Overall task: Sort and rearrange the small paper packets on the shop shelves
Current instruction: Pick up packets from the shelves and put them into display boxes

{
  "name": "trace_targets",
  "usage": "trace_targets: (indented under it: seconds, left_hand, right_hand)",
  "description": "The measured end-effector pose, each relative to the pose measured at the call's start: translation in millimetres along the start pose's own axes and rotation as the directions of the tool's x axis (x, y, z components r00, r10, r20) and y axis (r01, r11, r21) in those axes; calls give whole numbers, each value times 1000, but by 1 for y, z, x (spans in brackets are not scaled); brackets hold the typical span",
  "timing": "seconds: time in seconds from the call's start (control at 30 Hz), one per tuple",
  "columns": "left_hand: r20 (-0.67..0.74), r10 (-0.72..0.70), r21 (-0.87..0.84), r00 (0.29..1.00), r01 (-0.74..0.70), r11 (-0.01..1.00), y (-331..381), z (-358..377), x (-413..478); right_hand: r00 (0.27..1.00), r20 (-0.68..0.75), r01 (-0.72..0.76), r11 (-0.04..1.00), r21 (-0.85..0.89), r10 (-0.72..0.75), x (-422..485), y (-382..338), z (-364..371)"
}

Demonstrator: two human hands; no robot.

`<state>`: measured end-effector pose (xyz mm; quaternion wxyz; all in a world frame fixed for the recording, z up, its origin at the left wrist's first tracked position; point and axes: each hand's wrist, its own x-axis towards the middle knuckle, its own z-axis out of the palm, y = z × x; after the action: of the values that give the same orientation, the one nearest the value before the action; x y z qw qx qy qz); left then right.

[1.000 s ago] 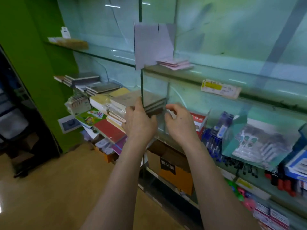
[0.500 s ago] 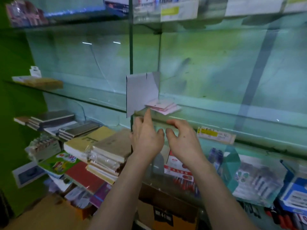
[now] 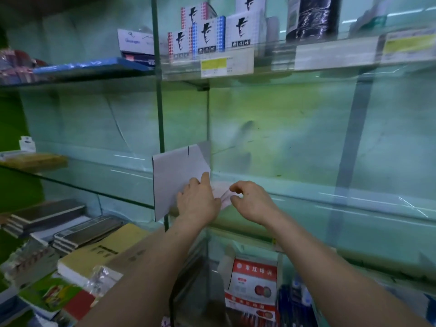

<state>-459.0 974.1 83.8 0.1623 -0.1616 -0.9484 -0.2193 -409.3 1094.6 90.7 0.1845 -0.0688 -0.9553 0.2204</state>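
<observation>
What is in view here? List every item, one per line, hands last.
pink paper packets: small stack, pale pink, middle glass shelf, between the hands
card sheet: one, grey, upright at the glass divider, left of the packets
printed boxes: at least five, white with black face print, top shelf
black roll: one, black, top shelf, right of the boxes
price labels: two, yellow and white, top shelf front edge
blue sheet: one, blue, upper left
notebooks: several stacks, dark and yellow, lower left
ink boxes: at least two, red and white, bottom centre
left hand: one, at the packets' left end, grip hidden
right hand: one, pinches the packets' right edge
</observation>
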Motion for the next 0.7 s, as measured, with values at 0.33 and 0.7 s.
trace_targets:
  seconds: [0.33, 0.7]
  left_hand:
    - [95, -31, -72, 995, 38, 997, -1, 25, 41]
    - [-115, 18, -50, 993, -24, 998, -3, 37, 48]
  right_hand:
    - [999, 25, -46, 999, 16, 45, 51, 12, 18]
    - [990, -96, -89, 991, 99, 98, 57, 25, 27]
